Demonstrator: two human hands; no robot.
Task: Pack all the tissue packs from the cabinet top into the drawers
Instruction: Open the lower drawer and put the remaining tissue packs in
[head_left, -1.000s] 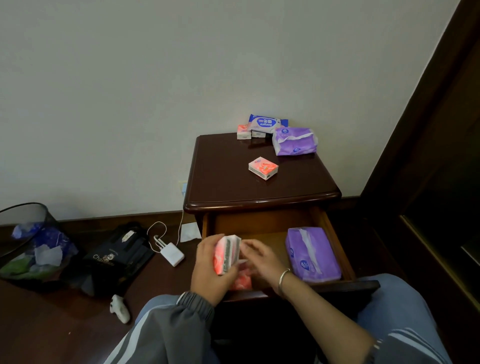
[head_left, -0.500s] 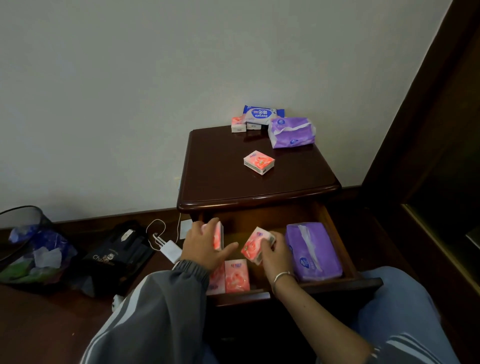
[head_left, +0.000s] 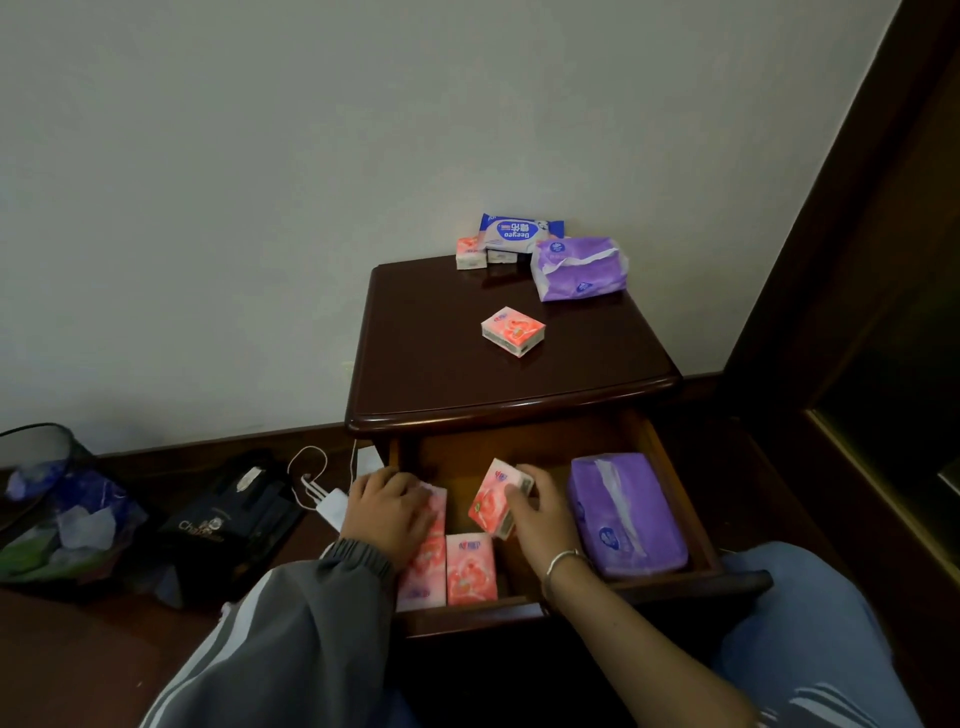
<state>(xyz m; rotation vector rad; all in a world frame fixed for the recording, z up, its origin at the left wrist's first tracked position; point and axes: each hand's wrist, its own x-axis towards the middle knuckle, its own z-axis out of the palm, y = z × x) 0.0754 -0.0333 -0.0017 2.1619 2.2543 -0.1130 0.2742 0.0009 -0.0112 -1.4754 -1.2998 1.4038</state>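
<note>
My right hand (head_left: 540, 514) grips a tilted pink pack (head_left: 491, 499) in the drawer (head_left: 675, 493); my left hand (head_left: 389, 506) rests flat on another. The far purple pack (head_left: 576, 270) and blue pack (head_left: 519, 231) remain on the cabinet top (head_left: 441, 364).

tissue packs (head_left: 513, 331) on cabinet top (head_left: 431, 358), other packs (head_left: 470, 569) in drawer (head_left: 678, 486)

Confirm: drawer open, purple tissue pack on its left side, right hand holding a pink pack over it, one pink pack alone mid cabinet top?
One error: head view shows the purple tissue pack on the right side of the drawer, not left. Rest holds: drawer open, right hand holding a pink pack over it, one pink pack alone mid cabinet top.
</note>
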